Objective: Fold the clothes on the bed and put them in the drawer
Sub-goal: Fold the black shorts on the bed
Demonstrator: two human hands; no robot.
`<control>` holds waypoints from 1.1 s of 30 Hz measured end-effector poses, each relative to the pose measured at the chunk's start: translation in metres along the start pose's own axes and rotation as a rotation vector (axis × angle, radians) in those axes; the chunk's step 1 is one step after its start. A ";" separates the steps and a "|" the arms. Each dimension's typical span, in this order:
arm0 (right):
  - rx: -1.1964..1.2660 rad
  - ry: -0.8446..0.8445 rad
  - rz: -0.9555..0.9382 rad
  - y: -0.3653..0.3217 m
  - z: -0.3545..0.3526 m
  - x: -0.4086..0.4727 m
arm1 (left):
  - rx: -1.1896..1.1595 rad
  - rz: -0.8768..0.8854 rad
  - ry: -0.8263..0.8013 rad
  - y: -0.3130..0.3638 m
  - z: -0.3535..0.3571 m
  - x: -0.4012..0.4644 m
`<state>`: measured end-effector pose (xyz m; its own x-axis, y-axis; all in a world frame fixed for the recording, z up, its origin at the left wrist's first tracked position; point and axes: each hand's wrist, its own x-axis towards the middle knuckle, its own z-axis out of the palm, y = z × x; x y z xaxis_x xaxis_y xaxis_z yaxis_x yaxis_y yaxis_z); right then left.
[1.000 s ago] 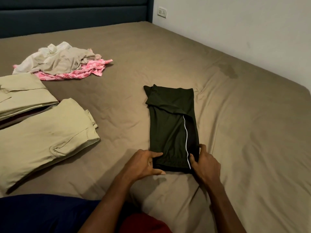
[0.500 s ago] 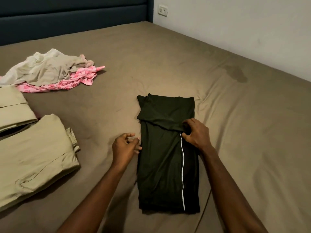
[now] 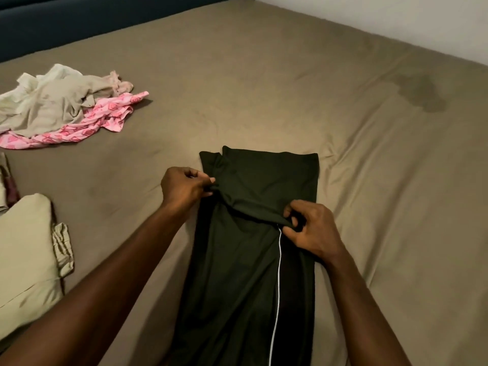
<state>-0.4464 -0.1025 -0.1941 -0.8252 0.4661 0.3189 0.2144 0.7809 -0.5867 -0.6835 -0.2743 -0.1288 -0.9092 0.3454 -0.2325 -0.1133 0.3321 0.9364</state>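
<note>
Garment in hand: a long dark green, almost black, pair of trousers with a thin white side stripe (image 3: 245,260), laid flat lengthwise near the middle of the bed, its near end running out of view at the bottom edge.
Far end of garment: a flap of the cloth is folded back toward the viewer, its slanted edge running from the left side down to the right side.
Left hand (image 3: 182,188): at the left edge of the trousers, thumb and fingers pinching the left corner of the folded flap — the cloth bunches slightly at the grip.
Right hand (image 3: 309,228): on the right side of the trousers, fingers curled and pinching the low right corner of the flap, just at the top of the white stripe.
Bed: covered by a taupe-brown fitted sheet (image 3: 264,83), creased around the trousers, with a darker stain far right.
Unfolded pile: a crumpled heap of cream and beige garments (image 3: 52,101) lying over a pink patterned cloth (image 3: 105,117), far left, well apart from the trousers.
Folded items: pale olive folded clothes (image 3: 26,254) at the near left edge (only partly in view).
Surroundings: a dark blue padded headboard (image 3: 79,22) at the far left — a white wall (image 3: 422,22) at the far right.
</note>
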 end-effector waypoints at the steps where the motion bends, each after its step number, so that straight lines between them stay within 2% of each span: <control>1: -0.003 0.002 -0.006 0.003 0.002 0.002 | -0.072 -0.029 -0.005 0.007 0.008 0.002; 5: -0.011 0.085 -0.020 0.009 0.008 0.000 | -0.400 -0.226 -0.065 0.041 0.062 0.015; 8: 0.003 0.197 0.074 0.013 0.007 0.003 | -0.480 -0.191 -0.124 0.065 0.124 0.022; 13: 0.116 0.324 0.365 0.018 0.005 0.007 | -0.303 -0.052 -0.218 0.084 0.204 0.032; 18: 0.031 0.264 0.571 0.020 0.003 0.009 | 0.069 0.155 -0.250 0.073 0.237 0.036; 21: -0.036 0.263 0.598 0.019 0.004 0.008 | 0.279 0.380 -0.156 0.063 0.214 0.040; 23: -0.047 0.257 0.604 0.020 0.003 0.009 | 0.427 0.470 0.017 0.054 0.180 0.045; 25: -0.057 0.255 0.606 0.020 0.002 0.009 | 0.574 0.447 0.189 0.040 0.136 0.051; 27: -0.059 0.275 0.603 0.018 0.003 0.009 | 0.676 0.349 0.289 0.023 0.097 0.059; 28: -0.054 0.292 0.596 0.016 0.004 0.009 | 0.693 0.300 0.289 0.014 0.080 0.062; 31: -0.031 0.328 0.583 0.016 0.004 0.010 | 0.602 0.220 0.099 -0.003 0.060 0.071; 33: -0.012 0.319 0.581 0.015 0.004 0.011 | 0.523 0.197 0.051 -0.004 0.057 0.077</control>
<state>-0.4540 -0.0876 -0.2023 -0.3791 0.9116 0.1591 0.5851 0.3693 -0.7220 -0.7298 -0.1991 -0.1651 -0.9126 0.4067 -0.0412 0.2628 0.6610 0.7028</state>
